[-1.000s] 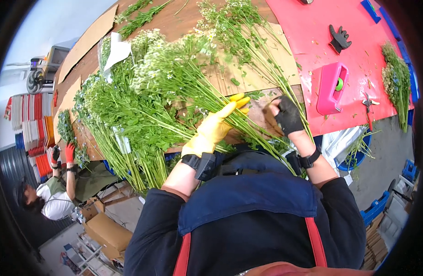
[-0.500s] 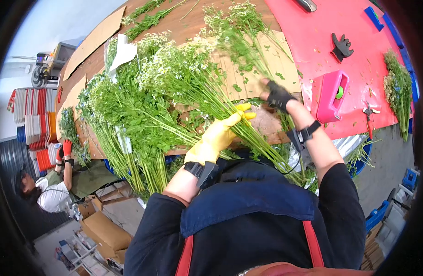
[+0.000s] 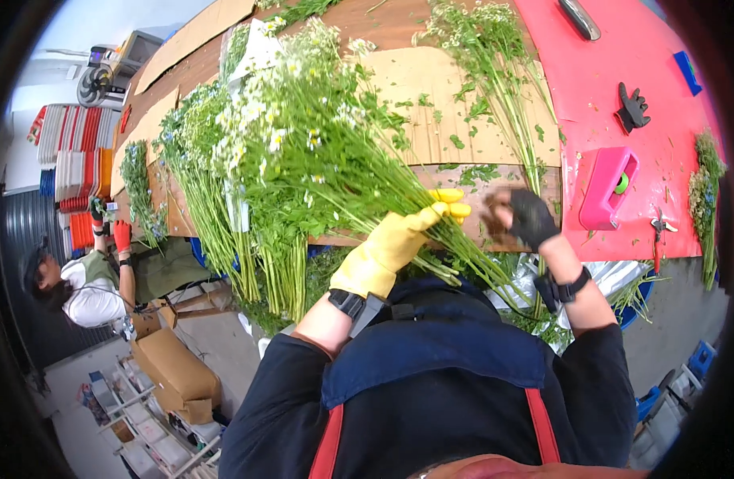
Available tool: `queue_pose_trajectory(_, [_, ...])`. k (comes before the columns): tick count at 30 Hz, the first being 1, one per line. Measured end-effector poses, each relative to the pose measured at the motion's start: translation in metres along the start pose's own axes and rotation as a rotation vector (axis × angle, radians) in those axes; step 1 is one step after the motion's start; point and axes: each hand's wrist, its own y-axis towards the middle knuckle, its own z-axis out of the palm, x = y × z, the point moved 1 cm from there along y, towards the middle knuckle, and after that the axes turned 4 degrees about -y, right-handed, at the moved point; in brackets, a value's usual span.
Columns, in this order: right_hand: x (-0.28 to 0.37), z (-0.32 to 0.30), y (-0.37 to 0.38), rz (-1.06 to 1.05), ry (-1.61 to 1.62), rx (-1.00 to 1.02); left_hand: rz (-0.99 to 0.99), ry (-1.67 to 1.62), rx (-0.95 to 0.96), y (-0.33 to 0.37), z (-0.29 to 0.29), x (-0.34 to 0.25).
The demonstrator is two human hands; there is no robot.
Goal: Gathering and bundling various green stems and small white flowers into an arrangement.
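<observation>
Holding a bunch of white flowers (image 3: 355, 169) over the near edge of the tabletop (image 3: 407, 25), clamped in the fingers of the left hand (image 3: 399, 243). Cannot tell the blurred fingers of the right hand (image 3: 530, 219), near it, as apart or together. Farther right, a pink dispenser (image 3: 603, 190).
</observation>
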Motion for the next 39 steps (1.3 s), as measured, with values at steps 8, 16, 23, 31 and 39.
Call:
queue_pose_trajectory(8, [-0.017, -0.017, -0.121, -0.104, -0.525, 0.106, 0.299, -0.199, -0.061, -0.045, -0.035, -0.047])
queue_pose_trajectory(16, [-0.002, -0.014, -0.137, 0.298, -0.804, 0.257, 0.508, -0.274, 0.134, -0.153, -0.081, -0.101])
queue_pose_trajectory(23, [0.182, -0.001, -0.059, 0.385, -0.446, -0.180, 0.571, -0.142, -0.266, -0.281, -0.135, -0.120])
queue_pose_trajectory(31, [0.444, 0.200, 0.044, 0.103, 0.208, 0.287, 0.425, -0.175, -0.249, -0.359, -0.166, -0.096])
queue_pose_trajectory(39, [0.467, 0.272, 0.052, 0.250, 0.505, 0.391, 0.376, -0.184, -0.239, -0.416, -0.200, -0.100])
